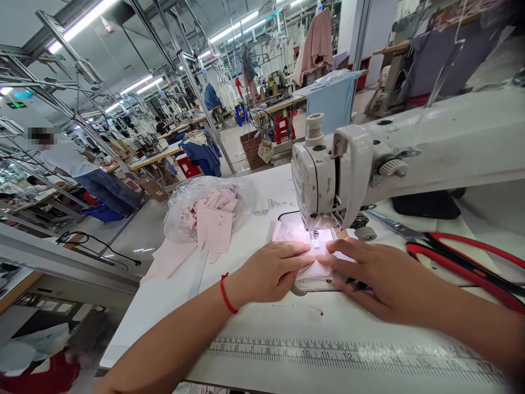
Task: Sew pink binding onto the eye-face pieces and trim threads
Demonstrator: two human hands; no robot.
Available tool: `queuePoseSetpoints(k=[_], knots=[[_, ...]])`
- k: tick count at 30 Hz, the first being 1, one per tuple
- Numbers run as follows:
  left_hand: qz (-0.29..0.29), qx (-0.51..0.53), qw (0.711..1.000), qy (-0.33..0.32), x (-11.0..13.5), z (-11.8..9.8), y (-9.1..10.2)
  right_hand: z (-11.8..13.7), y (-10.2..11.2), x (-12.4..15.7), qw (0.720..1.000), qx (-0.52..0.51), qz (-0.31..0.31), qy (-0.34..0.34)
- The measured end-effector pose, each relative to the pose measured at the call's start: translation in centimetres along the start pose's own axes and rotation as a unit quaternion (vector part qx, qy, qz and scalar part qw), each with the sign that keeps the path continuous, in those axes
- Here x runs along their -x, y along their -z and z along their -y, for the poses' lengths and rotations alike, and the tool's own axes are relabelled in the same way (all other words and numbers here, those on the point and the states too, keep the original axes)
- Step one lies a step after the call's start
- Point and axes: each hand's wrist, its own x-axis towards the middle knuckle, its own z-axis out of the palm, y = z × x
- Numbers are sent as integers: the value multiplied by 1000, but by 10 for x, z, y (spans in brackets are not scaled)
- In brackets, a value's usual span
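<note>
1. Far left, beyond the left hand, a crumpled clear plastic bag [173,218] sits on the white bench [254,323], pale pink cut fabric pieces [215,227] spilling from it.
2. Here's the left hand [270,271], red cord at the wrist, fingers straight, pressing flat on cloth.
3. Between both hands, there it is: the small pale pink fabric panel [291,231], lit up beneath the needle.
4. Just past the fingertips looms the scuffed white metal sewing machine [320,175].
5. Right hand [373,273]: fingertips down on the panel; something dark under the palm, gripped or not, can't tell!
6. Right beside it, big red-and-black-handled steel scissors [463,262].
</note>
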Motion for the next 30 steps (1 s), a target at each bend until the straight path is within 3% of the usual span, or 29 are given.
queuePoseSetpoints(k=[6, 13, 21, 30], knots=[[-18, -11, 1000, -4, -3, -5, -2, -1, 6, -3, 1000, 30, 3, 0], [1, -1, 1000, 12, -4, -5, -2, -2, 15, -10, 996, 84, -12, 6], [9, -11, 1000, 12, -1, -5, 1, 6, 13, -8, 996, 77, -50, 8], [-3, -6, 1000, -9, -4, -10, 3, 10, 17, -9, 999, 31, -4, 30]])
